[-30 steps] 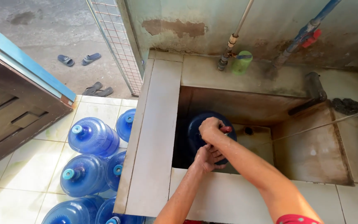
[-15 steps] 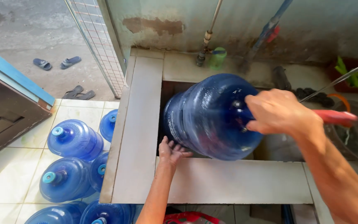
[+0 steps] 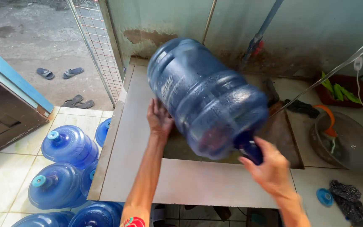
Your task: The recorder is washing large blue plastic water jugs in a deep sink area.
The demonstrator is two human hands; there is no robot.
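Step in hand: we judge that we are lifting and turning the large blue water jug (image 3: pixel 204 96) over the tiled basin (image 3: pixel 282 138); it hangs in the air, tilted, base up and to the left, neck down and to the right.
Doing it well: we should keep the neck gripped firmly and the other palm flat under the body, so the wet, blurred jug cannot roll off sideways.
Right hand (image 3: pixel 269 168): our fingers are wrapped tight around the jug's neck, wrist low, forearm rising from the bottom right.
Left hand (image 3: pixel 159 117): palm open against the jug's lower side, fingers spread and pointing up, not curled round anything; the arm reaches straight up from the bottom edge.
Risk: we think the weight rests mostly on the neck grip, so a slip there would drop the jug onto the basin rim.
Nearby: capped blue jugs (image 3: pixel 66 145) lie on the tiled floor to the left; a glass bowl (image 3: pixel 345 143) sits to the right.
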